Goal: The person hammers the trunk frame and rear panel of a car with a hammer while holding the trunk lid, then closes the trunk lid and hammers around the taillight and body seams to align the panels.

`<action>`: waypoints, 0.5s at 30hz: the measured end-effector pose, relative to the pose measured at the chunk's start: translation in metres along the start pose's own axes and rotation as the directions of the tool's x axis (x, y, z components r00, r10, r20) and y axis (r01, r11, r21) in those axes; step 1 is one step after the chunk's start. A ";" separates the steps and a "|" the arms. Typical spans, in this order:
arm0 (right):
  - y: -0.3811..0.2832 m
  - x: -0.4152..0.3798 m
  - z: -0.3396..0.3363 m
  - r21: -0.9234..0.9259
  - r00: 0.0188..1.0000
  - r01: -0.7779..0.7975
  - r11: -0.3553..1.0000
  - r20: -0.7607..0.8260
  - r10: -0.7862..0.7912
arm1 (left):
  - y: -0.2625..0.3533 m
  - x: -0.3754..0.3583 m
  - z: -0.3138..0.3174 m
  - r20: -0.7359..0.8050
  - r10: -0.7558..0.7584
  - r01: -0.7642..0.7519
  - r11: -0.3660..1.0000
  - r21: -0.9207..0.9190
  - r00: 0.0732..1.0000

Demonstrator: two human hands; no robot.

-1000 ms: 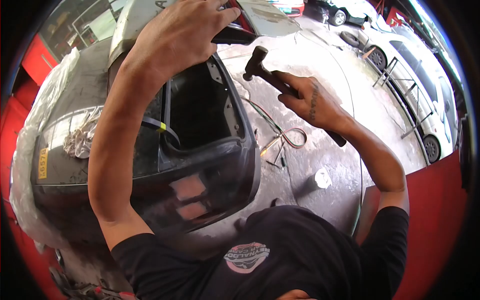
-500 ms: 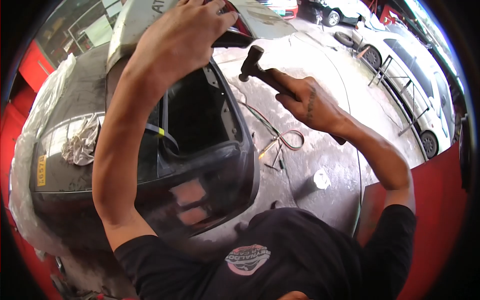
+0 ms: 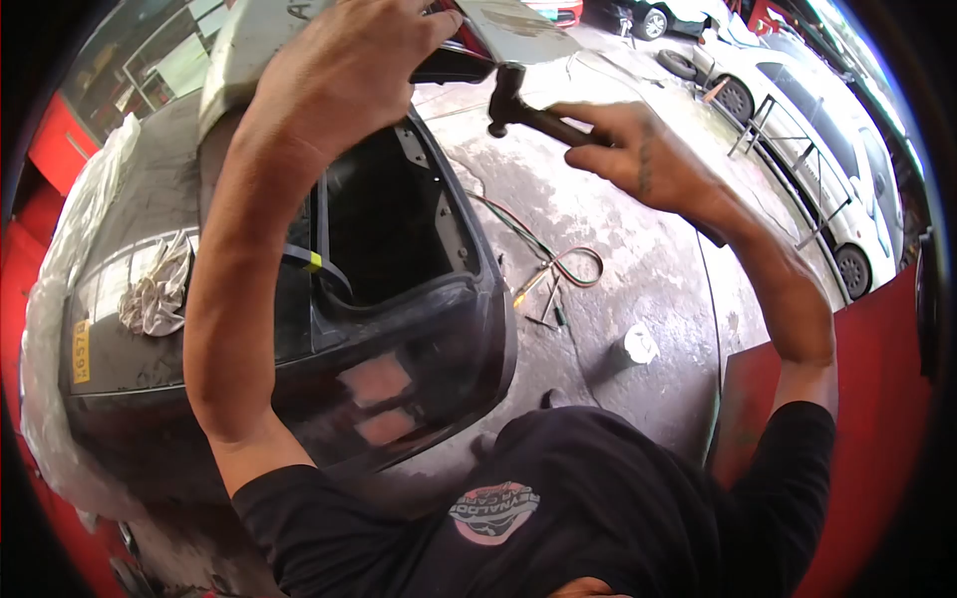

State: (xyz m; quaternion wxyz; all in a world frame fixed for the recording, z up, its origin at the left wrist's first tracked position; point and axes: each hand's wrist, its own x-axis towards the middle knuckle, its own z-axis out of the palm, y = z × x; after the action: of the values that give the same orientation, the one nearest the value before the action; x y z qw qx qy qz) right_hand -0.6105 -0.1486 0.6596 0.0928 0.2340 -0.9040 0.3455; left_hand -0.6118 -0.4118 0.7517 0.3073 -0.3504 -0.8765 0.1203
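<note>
My right hand is closed round the handle of a hammer. The dark hammer head sits to the left of the hand, close below the corner of a raised, light-coloured tailgate. Up at the top edge, my left hand is at this tailgate, beside a red tail lamp. Its fingers look curled, but the frame cuts most of them off, and what they grip is hidden. Under my left arm is the rear of a dark car body with an opening, its lower panel marked with pinkish patches.
A crumpled cloth lies on the car body, with clear plastic sheeting along its left side. Red and green hoses and a whitish can are on the floor. Metal stands and a white car are at the right.
My right hand and the hammer have risen slightly and moved right, the hammer head now nearer the tailgate corner. My left hand has shifted slightly up and left in view.
</note>
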 end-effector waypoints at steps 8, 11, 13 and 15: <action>0.015 -0.015 0.049 -0.031 0.988 -0.096 0.995 0.117 0.099 | -0.020 0.005 0.007 -0.049 0.048 -0.049 0.998 -0.025 0.998; 0.000 -0.021 0.047 0.092 0.962 -0.216 0.972 0.189 0.196 | -0.007 0.001 -0.008 0.000 -0.003 0.003 0.998 -0.056 1.000; -0.021 -0.019 0.039 0.119 0.933 -0.312 0.943 0.224 0.281 | -0.006 0.002 -0.012 0.042 -0.022 0.024 0.997 -0.070 0.999; -0.015 -0.017 0.040 0.092 0.958 -0.231 0.968 0.194 0.211 | -0.019 0.005 0.009 -0.021 0.015 -0.015 0.999 -0.033 1.000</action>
State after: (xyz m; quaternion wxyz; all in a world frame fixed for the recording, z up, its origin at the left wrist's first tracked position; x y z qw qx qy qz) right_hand -0.5887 -0.1786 0.6332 -0.0430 0.1669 -0.9080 0.3819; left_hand -0.6301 -0.4222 0.7548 0.3098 -0.3633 -0.8725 0.1041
